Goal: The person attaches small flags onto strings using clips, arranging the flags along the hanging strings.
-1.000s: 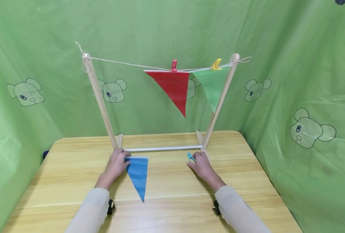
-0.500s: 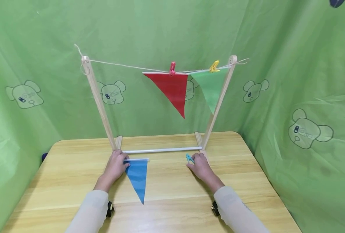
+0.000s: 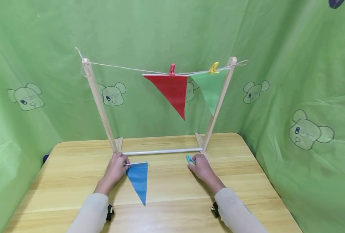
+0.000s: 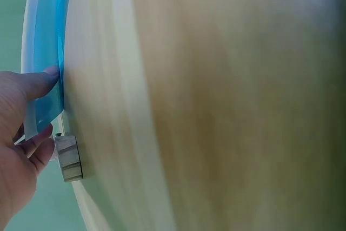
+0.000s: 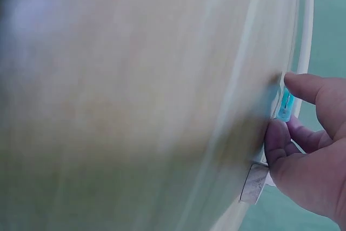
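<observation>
My left hand pinches the left end of a blue triangular pennant by its white top edge. The pennant's point hangs toward the front of the table, and its top edge tilts slightly up to the right. In the left wrist view, the thumb lies over the blue pennant, with fingers behind it. Between the thumb and fingers of my right hand is a light-blue clothespin, held low near the stand's right foot. The right wrist view shows the clothespin partly hidden by the fingers.
Two wooden posts carry a string. A red clothespin holds a red pennant on it; a yellow clothespin holds a green pennant. A white rod joins the posts low down. Green curtains surround the wooden table.
The blue pennant's top edge has gone from nearly level to tilted, its right end higher. Both hands keep their holds and stay almost in place; the head view has shifted slightly.
</observation>
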{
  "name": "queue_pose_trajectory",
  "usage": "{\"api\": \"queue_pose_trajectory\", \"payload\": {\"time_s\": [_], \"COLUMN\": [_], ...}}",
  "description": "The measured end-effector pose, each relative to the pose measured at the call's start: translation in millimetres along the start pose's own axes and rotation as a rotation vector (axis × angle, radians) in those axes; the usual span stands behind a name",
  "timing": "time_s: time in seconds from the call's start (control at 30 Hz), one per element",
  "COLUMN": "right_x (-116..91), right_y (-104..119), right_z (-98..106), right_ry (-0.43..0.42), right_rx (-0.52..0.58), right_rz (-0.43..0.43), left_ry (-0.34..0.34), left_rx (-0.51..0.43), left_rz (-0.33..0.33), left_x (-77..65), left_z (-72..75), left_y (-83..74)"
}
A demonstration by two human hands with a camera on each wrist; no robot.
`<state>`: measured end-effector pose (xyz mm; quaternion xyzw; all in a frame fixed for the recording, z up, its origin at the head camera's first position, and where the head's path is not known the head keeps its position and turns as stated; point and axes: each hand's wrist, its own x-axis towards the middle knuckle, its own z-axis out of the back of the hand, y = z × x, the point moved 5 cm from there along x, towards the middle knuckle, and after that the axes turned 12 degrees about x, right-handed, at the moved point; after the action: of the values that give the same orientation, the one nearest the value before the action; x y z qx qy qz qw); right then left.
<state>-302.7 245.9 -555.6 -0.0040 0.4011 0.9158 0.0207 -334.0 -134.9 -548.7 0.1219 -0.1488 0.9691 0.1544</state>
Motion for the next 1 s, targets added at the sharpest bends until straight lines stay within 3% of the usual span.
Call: {"api": "queue_pose_trajectory", "payload": {"time_s": [0.2, 0.7, 1.0], "right_x": [0, -2, -5], "right_y": [1, -1, 5], "right_z": [5, 11, 14], "right_ry": [-0.015, -0.04, -0.052], "right_rx": [0.019, 0.102, 0.149], "right_rz": [0.01, 0.033, 0.048], "left_ry": [-0.008, 0.007, -0.034], "left_rx": [-0.069, -0.407, -0.467], "left_rz": [0.011, 0.118, 0.132], "left_x": [-1.0, -5.2, -6.9], "left_z": [1.2, 6.0, 9.5], "left_y": [0.6, 1.9, -0.2]}}
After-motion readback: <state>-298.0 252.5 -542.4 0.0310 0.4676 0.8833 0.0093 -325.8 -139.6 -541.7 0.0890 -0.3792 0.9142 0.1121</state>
